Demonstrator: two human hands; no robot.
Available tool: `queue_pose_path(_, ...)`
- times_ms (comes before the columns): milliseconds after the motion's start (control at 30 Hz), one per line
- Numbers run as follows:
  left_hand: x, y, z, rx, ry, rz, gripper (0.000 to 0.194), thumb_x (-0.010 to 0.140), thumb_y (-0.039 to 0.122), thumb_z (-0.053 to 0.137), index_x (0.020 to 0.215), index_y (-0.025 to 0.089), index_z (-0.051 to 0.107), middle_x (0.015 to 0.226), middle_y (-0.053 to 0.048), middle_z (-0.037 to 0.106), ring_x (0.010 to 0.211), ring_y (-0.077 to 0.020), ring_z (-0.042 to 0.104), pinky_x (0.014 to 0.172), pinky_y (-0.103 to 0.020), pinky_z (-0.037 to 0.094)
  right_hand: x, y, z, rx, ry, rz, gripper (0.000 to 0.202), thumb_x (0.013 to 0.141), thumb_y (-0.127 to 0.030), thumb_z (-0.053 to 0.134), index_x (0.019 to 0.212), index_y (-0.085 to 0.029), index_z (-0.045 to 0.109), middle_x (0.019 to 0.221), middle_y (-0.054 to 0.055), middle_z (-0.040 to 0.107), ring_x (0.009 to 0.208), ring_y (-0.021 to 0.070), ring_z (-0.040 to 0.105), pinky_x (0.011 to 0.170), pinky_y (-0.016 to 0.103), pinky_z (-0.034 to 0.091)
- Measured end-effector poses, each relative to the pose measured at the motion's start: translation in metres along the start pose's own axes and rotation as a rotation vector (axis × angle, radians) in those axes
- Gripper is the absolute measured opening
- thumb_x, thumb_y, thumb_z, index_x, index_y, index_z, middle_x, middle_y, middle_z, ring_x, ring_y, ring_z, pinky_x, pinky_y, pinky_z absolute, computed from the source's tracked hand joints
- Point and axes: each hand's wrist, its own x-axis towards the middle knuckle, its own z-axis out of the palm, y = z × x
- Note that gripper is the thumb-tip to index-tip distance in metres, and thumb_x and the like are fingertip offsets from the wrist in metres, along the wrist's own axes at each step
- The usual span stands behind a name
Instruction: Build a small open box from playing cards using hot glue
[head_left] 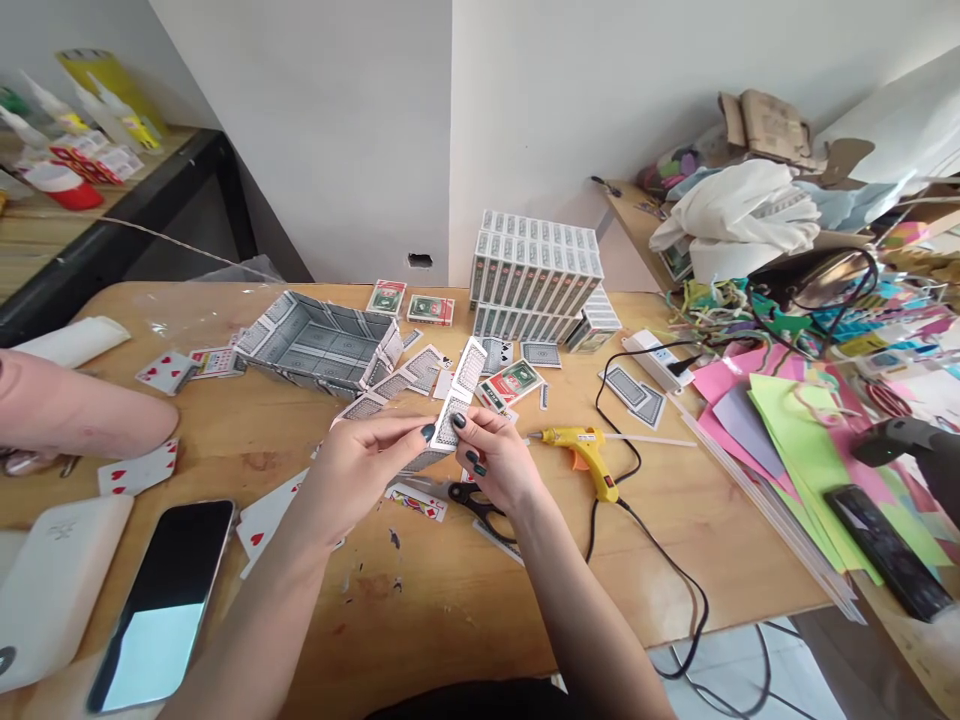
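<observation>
Both hands meet over the middle of the table, pinching a joined strip of patterned playing cards (469, 368). My left hand (367, 465) holds its lower left side between thumb and fingers. On the right side, my right hand (491, 455) grips the same strip, dark-nailed thumb on top. Just behind the left hand stands an open box built of cards (319, 345). More folded card pieces (397, 383) lie between box and hands. Black scissors (484, 510) rest under the right hand, and a yellow glue gun (589, 450) lies to its right.
Stacked card decks (532, 275) stand at the back. A phone (165, 600) and a white device (64, 590) lie front left, beside a pink cylindrical object (82, 405). A black cord trails from the power strip (658, 360). Coloured paper (795, 460) covers the right side.
</observation>
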Motion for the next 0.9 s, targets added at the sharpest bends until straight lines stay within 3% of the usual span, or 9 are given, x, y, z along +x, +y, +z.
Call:
queue_pose_path(233, 0.0, 0.0, -0.005, 0.056, -0.016, -0.033, 0.024, 0.077, 0.032, 0.063, 0.098, 0.028, 0.074, 0.108, -0.003, 0.072, 0.098, -0.0215, 0.067, 0.079, -0.028, 0.057, -0.001, -0.001, 0.0, -0.061, -0.027, 0.013, 0.028, 0.061, -0.036, 0.08, 0.061, -0.015, 0.061, 0.042, -0.008, 0.041, 0.037, 0.0018, 0.027, 0.036, 0.017, 0.018)
queue_pose_path(467, 0.007, 0.005, -0.008, 0.12, 0.019, -0.24, 0.028, 0.073, 0.035, 0.063, 0.094, 0.022, 0.076, 0.086, -0.004, 0.075, 0.076, -0.0208, 0.069, 0.063, -0.026, 0.054, 0.0, 0.002, -0.001, -0.181, 0.002, -0.034, 0.031, 0.065, -0.043, 0.076, 0.067, -0.016, 0.06, 0.05, -0.006, 0.048, 0.044, 0.0048, 0.036, 0.043, 0.02, 0.024)
queue_pose_path(733, 0.007, 0.005, 0.014, 0.345, 0.088, -0.089, 0.019, 0.074, 0.034, 0.059, 0.076, 0.023, 0.074, 0.077, 0.001, 0.075, 0.071, -0.0181, 0.068, 0.062, -0.024, 0.049, 0.0, -0.003, 0.002, -0.511, 0.082, -0.13, 0.037, 0.072, -0.052, 0.067, 0.07, -0.016, 0.058, 0.054, -0.007, 0.045, 0.047, 0.0056, 0.035, 0.045, 0.02, 0.026)
queue_pose_path(900, 0.003, 0.0, 0.024, 0.455, 0.144, 0.005, 0.018, 0.076, 0.031, 0.057, 0.074, 0.021, 0.072, 0.071, 0.002, 0.073, 0.063, -0.0154, 0.065, 0.059, -0.024, 0.045, -0.003, -0.008, -0.005, -0.564, 0.05, -0.11, 0.038, 0.075, -0.051, 0.063, 0.061, -0.017, 0.052, 0.045, -0.008, 0.042, 0.041, 0.0049, 0.033, 0.042, 0.02, 0.025)
